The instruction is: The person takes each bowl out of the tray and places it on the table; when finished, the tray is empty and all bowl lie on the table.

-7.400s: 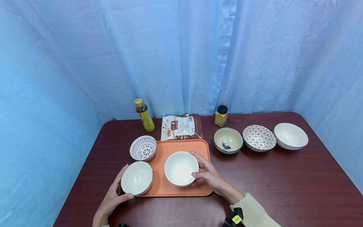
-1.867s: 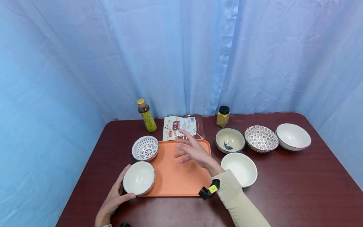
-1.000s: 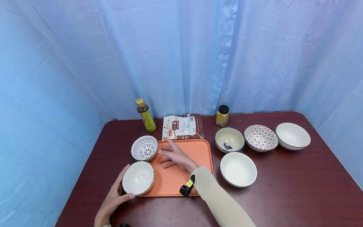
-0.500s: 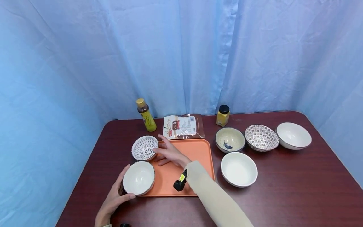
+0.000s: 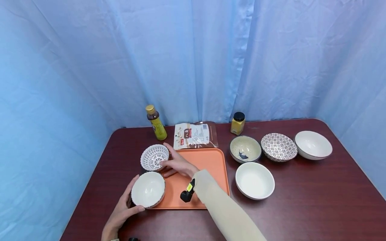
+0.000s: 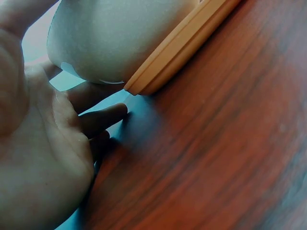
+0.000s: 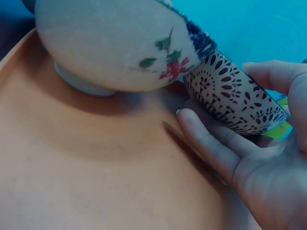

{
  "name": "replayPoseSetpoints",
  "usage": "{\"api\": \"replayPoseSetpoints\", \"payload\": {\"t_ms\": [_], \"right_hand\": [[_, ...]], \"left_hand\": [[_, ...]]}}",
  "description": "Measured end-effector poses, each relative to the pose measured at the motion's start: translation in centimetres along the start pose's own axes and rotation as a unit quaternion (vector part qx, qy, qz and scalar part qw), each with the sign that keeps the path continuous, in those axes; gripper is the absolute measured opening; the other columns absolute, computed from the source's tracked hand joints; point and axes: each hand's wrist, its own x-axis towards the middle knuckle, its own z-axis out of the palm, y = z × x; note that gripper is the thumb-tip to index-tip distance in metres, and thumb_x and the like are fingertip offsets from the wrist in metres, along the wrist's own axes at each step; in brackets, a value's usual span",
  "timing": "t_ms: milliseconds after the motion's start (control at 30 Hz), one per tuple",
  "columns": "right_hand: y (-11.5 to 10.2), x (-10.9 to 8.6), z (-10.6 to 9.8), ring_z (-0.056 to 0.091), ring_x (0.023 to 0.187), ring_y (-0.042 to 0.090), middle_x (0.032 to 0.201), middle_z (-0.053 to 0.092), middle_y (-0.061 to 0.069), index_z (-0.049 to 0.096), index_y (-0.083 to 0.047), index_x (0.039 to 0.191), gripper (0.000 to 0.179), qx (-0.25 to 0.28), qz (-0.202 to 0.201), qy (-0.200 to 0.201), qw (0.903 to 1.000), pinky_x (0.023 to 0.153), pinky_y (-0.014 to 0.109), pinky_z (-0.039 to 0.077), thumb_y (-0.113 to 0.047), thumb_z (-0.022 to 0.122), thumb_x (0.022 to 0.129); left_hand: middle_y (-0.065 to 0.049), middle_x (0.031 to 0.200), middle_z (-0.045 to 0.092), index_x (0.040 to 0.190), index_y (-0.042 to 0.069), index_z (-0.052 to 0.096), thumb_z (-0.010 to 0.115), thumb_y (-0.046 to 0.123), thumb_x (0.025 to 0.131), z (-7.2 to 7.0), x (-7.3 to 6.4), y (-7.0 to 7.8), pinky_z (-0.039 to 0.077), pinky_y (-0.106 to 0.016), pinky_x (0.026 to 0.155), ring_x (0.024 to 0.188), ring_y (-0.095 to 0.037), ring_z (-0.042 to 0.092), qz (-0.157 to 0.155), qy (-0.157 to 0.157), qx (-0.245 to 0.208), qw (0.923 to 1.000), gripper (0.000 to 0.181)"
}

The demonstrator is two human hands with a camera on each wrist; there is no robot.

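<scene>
On the left, a white bowl [image 5: 147, 189] with a dark decorated rim stands on the left edge of the orange tray [image 5: 211, 187]. My left hand [image 5: 122, 206] holds its side, thumb at the front and fingers round the far left. The right wrist view shows a red flower and green leaves on this bowl's outside [image 7: 120, 43]. Behind it sits a smaller bowl [image 5: 152, 156] with a dark leaf pattern. My right hand [image 5: 178, 164] grips that one by its right side, thumb over the rim and fingers [image 7: 211, 143] under the outer wall.
A plain white bowl [image 5: 254, 180] stands right of the tray. Behind it are a fish bowl [image 5: 245, 149], a patterned bowl [image 5: 278, 147] and another white bowl [image 5: 313, 145]. A bottle [image 5: 156, 124], a food packet [image 5: 195, 135] and a yellow jar [image 5: 238, 124] line the back.
The plain white bowl has gone from the tray to the table on the right. My right hand has then moved left and taken hold of the leaf-patterned bowl. My left hand stays put.
</scene>
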Motion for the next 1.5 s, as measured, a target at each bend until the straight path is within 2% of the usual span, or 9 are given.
{"api": "replayPoseSetpoints", "payload": {"t_ms": [300, 567, 767, 867, 1000, 1267, 1500], "right_hand": [[0.1, -0.1, 0.1, 0.071, 0.080, 0.020, 0.143, 0.044, 0.025, 0.013, -0.024, 0.163, 0.086, 0.032, -0.033, 0.017, 0.9988, 0.077, 0.040, 0.061, 0.004, 0.059, 0.096], [0.2, -1.1, -0.6, 0.069, 0.087, 0.022, 0.147, 0.041, 0.030, 0.017, -0.019, 0.162, 0.083, 0.038, -0.052, 0.028, 0.9975, 0.083, 0.045, 0.059, 0.008, 0.057, 0.095], [0.0, -1.8, -1.1, 0.068, 0.092, 0.024, 0.147, 0.042, 0.029, 0.019, -0.022, 0.162, 0.084, 0.049, -0.052, 0.044, 0.9965, 0.081, 0.045, 0.060, 0.008, 0.058, 0.093], [-0.3, -2.3, -1.4, 0.068, 0.089, 0.022, 0.144, 0.044, 0.030, 0.020, -0.024, 0.162, 0.084, 0.059, -0.053, 0.057, 0.9952, 0.080, 0.044, 0.060, 0.009, 0.057, 0.093], [-0.9, -3.0, -1.9, 0.068, 0.088, 0.023, 0.141, 0.045, 0.032, 0.022, -0.024, 0.161, 0.083, 0.071, -0.064, 0.068, 0.9930, 0.081, 0.046, 0.060, 0.011, 0.054, 0.093], [-2.5, -5.1, -2.4, 0.067, 0.096, 0.029, 0.145, 0.041, 0.035, 0.025, -0.026, 0.160, 0.080, 0.073, -0.082, 0.085, 0.9903, 0.082, 0.046, 0.060, 0.010, 0.053, 0.094], [-3.7, -7.7, -2.9, 0.066, 0.102, 0.031, 0.151, 0.037, 0.030, 0.026, -0.026, 0.159, 0.081, 0.073, -0.084, 0.096, 0.9892, 0.083, 0.044, 0.060, 0.009, 0.054, 0.093]], "left_hand": [[0.030, 0.150, 0.028, 0.162, 0.014, 0.018, 0.076, 0.003, 0.078, 0.1, 0.0, 0.0, 0.027, -0.003, 0.099, 0.131, 0.023, 0.029, 0.004, -0.003, -0.001, 1.0000, 0.102], [0.028, 0.151, 0.029, 0.162, 0.012, 0.018, 0.076, 0.000, 0.077, 0.1, -0.3, -0.1, 0.029, -0.004, 0.099, 0.131, 0.022, 0.030, 0.024, -0.010, -0.012, 0.9996, 0.103], [0.032, 0.149, 0.028, 0.162, 0.012, 0.018, 0.076, 0.002, 0.077, 0.0, -0.4, 0.0, 0.027, -0.003, 0.098, 0.131, 0.023, 0.028, 0.013, -0.004, -0.009, 0.9999, 0.103], [0.032, 0.150, 0.028, 0.161, 0.012, 0.018, 0.076, 0.001, 0.076, 0.0, -0.4, -0.1, 0.026, -0.003, 0.098, 0.131, 0.023, 0.028, 0.014, -0.003, -0.011, 0.9998, 0.103], [0.031, 0.150, 0.028, 0.162, 0.013, 0.018, 0.076, 0.002, 0.077, 0.1, -0.3, 0.0, 0.027, -0.003, 0.098, 0.130, 0.024, 0.028, 0.007, -0.003, -0.009, 0.9999, 0.103], [0.027, 0.152, 0.028, 0.162, 0.016, 0.019, 0.076, 0.004, 0.078, 0.0, -0.2, 0.3, 0.027, -0.004, 0.098, 0.130, 0.023, 0.028, -0.002, -0.001, -0.001, 1.0000, 0.103], [0.024, 0.153, 0.027, 0.162, 0.018, 0.019, 0.077, 0.005, 0.079, 0.0, -0.1, 0.4, 0.030, -0.006, 0.098, 0.129, 0.023, 0.029, -0.012, -0.003, 0.004, 0.9999, 0.102]]}}
